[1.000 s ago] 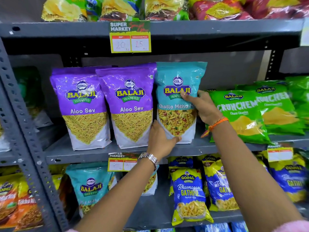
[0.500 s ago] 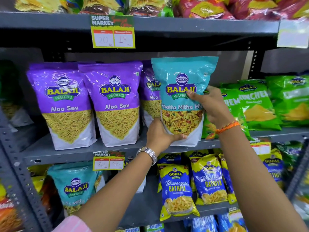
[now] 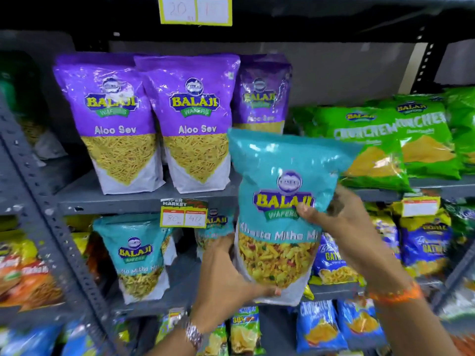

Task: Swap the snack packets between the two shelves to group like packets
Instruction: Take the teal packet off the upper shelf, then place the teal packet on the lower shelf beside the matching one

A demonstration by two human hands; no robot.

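You had the teal plastic Khatta Mitha Mix packet (image 3: 285, 209) off the shelf and in front of the rack, both hands closed on it: left hand (image 3: 228, 276) cupping its bottom corner, right hand (image 3: 331, 219) pinching its right edge. Three purple Aloo Sev packets (image 3: 195, 119) stood on the grey metal upper shelf (image 3: 144, 199), and another teal packet (image 3: 136, 255) sat on the shelf below.

Grey metal shelving with a perforated upright (image 3: 38, 201). On the upper shelf (image 3: 144, 200) stand three purple Aloo Sev packets (image 3: 195, 119), upright, with green Crunchem packets (image 3: 370, 140) leaning further right. On the lower shelf (image 3: 177, 296) stands a teal Khatta Mitha packet (image 3: 136, 255), with blue Gathiya packets (image 3: 424, 247) to the right.
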